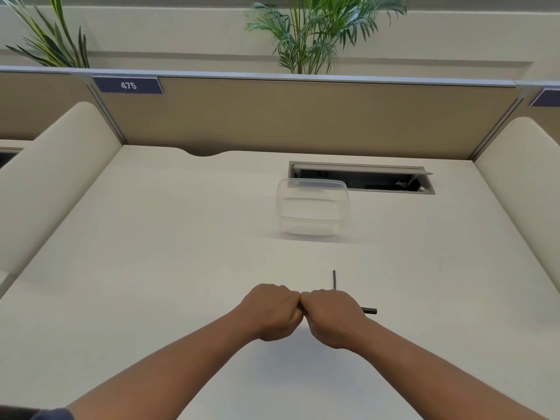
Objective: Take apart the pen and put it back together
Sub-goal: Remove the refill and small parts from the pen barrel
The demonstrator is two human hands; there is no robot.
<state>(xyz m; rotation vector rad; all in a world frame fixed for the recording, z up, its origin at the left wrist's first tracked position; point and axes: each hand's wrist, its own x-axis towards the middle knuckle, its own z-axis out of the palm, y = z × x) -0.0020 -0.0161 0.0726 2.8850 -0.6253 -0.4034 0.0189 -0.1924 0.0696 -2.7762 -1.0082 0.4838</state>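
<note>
We're at a cream desk [151, 268] filling most of the frame, a clear plastic tub [312, 207] sitting right of center. Low in the middle, our left hand [271, 312] and right hand [328, 318] are fisted knuckle to knuckle around the dark pen [369, 311], its end poking out right. A thin rod [334, 279] lies just above.
</note>
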